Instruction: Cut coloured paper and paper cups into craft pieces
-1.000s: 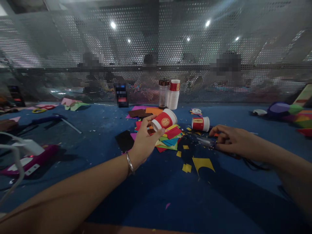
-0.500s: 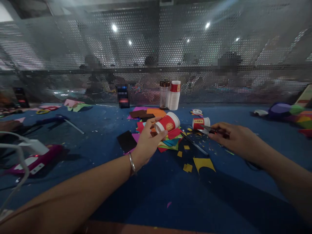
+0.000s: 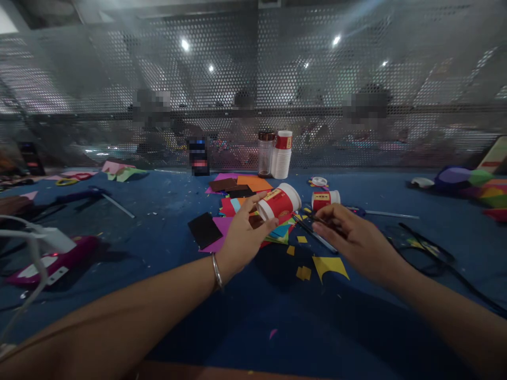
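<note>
Currently, left hand [image 3: 241, 235]: its grip is closed around a red-and-white paper cup [image 3: 279, 203], thumb below and fingers over the upper side; a silver bracelet [image 3: 217, 271] circles the wrist.
Held cup: tilted on its side above the coloured papers [image 3: 282, 232], its wide end towards the upper right.
Right hand [image 3: 352, 237]: fingers curled in a narrow grip on a dark tool [image 3: 311, 217], mostly hidden by the hand, its tip pointing towards the held cup.
Second cup [image 3: 322, 199]: lying on its side just beyond the right hand.
Slim rod [image 3: 319, 236]: on the worktop [image 3: 237, 322], running from beside the papers to the right hand.
Yellow pieces: a larger curved-edge scrap [image 3: 330, 266] in front of the right hand, small squares [image 3: 303, 273] to its left.
Left of the papers: a black sheet [image 3: 205, 230] partly over a purple sheet [image 3: 222, 231].
Behind the papers: a clear jar [image 3: 265, 155] with a dark lid, beside a stack of cups [image 3: 281, 159], before a perforated screen [image 3: 233, 68].
Far left: a blue glue gun [image 3: 83, 195] with a clear stick, and a magenta power strip [image 3: 75, 258].
Right side: a black cable [image 3: 467, 282].
</note>
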Available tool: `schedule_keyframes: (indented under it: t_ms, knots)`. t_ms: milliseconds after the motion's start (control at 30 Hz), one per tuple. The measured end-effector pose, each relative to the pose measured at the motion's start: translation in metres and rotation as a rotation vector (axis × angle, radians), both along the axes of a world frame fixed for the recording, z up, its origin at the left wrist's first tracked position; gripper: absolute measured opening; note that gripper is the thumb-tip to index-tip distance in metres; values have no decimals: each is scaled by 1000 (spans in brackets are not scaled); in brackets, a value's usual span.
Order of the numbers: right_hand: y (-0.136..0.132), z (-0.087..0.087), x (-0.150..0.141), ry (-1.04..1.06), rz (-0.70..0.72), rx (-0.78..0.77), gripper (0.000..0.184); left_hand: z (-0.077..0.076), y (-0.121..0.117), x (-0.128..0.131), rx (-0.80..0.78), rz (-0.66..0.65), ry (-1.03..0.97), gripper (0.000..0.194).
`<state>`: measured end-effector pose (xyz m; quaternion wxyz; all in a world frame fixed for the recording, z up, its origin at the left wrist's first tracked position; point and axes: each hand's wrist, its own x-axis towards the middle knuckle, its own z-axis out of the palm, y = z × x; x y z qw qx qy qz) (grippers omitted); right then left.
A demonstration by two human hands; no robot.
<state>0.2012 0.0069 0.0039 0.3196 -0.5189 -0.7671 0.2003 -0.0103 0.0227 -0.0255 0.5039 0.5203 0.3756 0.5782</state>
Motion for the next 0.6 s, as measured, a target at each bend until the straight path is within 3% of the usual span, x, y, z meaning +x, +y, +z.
schedule_keyframes:
  t_ms: [200,433,600]
  knots:
    - [-7,-2,-15,33,136,-102,37,-1,-9,7,-22,-56,29,57]
    - [-8,-5,-18,45,159,-173,37,2,-16,10,-126,-99,-32,43]
    - [-8,-8,-18,124,161,-239,39,2,-16,10,-215,-84,-90,52]
